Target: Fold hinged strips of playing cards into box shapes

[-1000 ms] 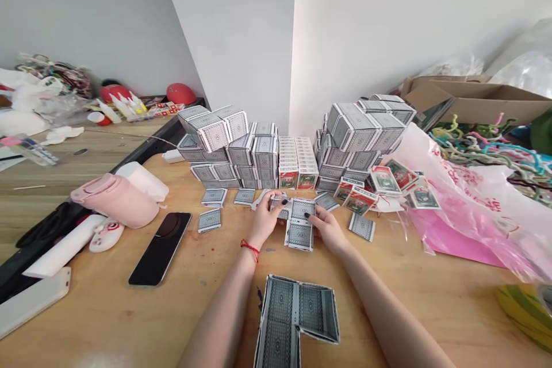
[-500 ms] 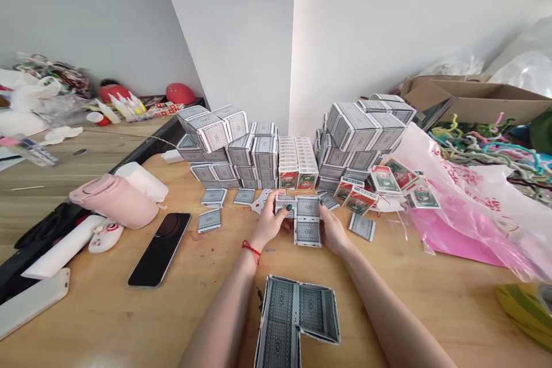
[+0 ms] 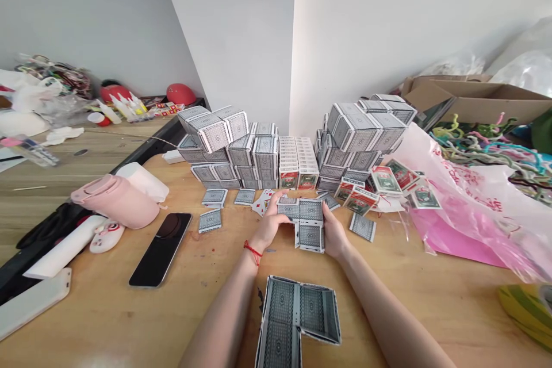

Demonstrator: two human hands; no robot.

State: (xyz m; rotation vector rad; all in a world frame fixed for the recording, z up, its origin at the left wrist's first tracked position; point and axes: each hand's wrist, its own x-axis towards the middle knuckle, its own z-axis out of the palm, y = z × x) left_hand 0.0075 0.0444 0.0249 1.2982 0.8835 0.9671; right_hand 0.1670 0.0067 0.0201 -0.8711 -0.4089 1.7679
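Observation:
Between my two hands is an L-shaped structure of playing cards (image 3: 310, 211), with patterned grey card backs facing up. My left hand (image 3: 270, 224) grips its left end, fingers behind and thumb at the near side. Along the right side, my right hand (image 3: 334, 229) holds it, thumb on the edge and fingers mostly hidden. Closer to me lies a second, open-topped L-shaped card structure (image 3: 280, 313) on the table. Some loose face-up cards (image 3: 261, 202) lie just beyond my left hand, and small card stacks (image 3: 210, 221) rest to its left.
Stacked card blocks rise at the back left (image 3: 252, 152) and back right (image 3: 362, 132), with boxed card decks (image 3: 298, 161) between them. Left are a phone (image 3: 160, 249) and a pink bottle (image 3: 116, 201). Right are loose card boxes (image 3: 386, 180), pink plastic (image 3: 461, 230) and yellow tape (image 3: 528, 310).
The held card structure has shifted slightly toward me and to the right. My left thumb has moved from on top of it to its near side.

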